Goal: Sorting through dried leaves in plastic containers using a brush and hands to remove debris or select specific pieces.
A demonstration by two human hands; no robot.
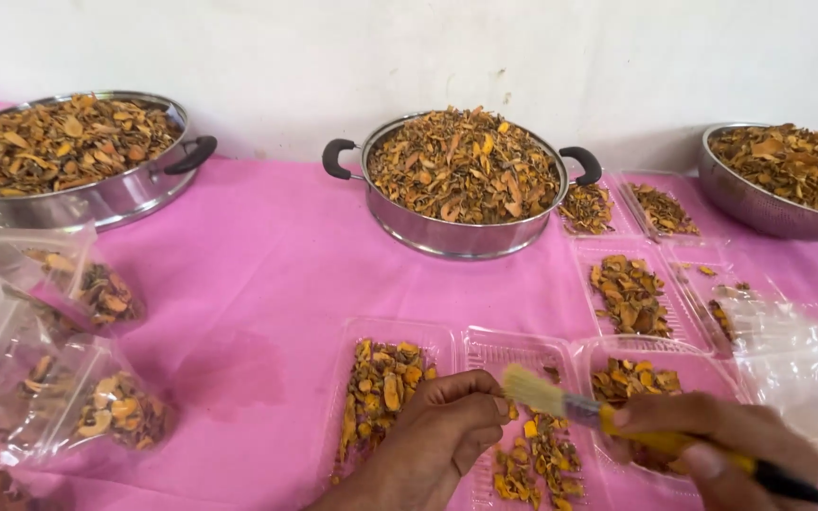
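Note:
My right hand (721, 440) grips a yellow-handled paintbrush (608, 416) whose pale bristles point left over a clear plastic clamshell tray (499, 355). My left hand (442, 431) rests on that tray with its fingers curled and pinched together; whether it holds a chip is hidden. Dried orange-yellow sliced chips (534, 459) lie in the tray's right half, more chips (382, 383) in its left half. A second clear tray (641, 378) with chips sits just under my right hand.
Three steel pans heaped with dried chips stand along the white wall: left (68, 151), middle (464, 180), right (788, 175). More clear trays with chips (629, 293) lie at right. Clear plastic bags with chips (106, 407) lie at left. Pink cloth (257, 274) covers the table.

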